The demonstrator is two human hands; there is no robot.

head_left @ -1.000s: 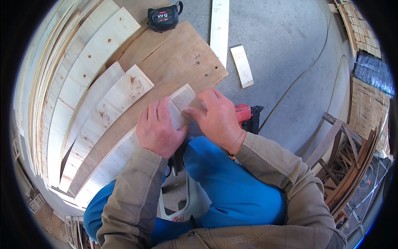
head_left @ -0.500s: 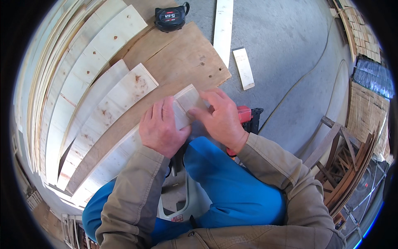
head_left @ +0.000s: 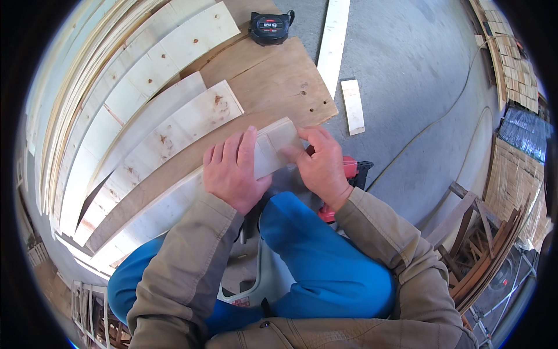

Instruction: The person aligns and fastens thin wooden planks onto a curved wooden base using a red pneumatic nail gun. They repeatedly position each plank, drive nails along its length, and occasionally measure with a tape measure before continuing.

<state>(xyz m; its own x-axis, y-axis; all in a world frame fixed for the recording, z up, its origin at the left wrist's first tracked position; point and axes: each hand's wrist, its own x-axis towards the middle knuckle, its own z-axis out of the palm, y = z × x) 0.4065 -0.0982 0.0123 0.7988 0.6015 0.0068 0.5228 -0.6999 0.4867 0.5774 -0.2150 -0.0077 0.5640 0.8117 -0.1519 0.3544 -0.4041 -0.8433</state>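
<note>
A long pale wooden board point(head_left: 165, 206) runs from the lower left up to my hands, above my left knee. My left hand point(head_left: 232, 171) is closed over it near its far end, fingers on top and thumb on the near side. At that end lies a short pale wood piece point(head_left: 276, 141), its seam against the board showing beside my left fingers. My right hand point(head_left: 322, 174) has thumb and bent fingers at the right edge of this short piece, closed around it. A red and black nail gun point(head_left: 350, 167) is partly hidden behind my right hand.
A brown plywood sheet point(head_left: 273, 81) lies beyond, with a black tape measure point(head_left: 271, 28) on it. Curved pale boards point(head_left: 157, 72) are stacked at left. A long strip point(head_left: 333, 46) and a short offcut point(head_left: 352, 107) lie on the grey floor. Wood scraps point(head_left: 479, 250) stand at right.
The view has shifted, so the plywood, tape measure and offcut sit farther right. More of the board's end shows past my left fingers. Both hands keep hold.
</note>
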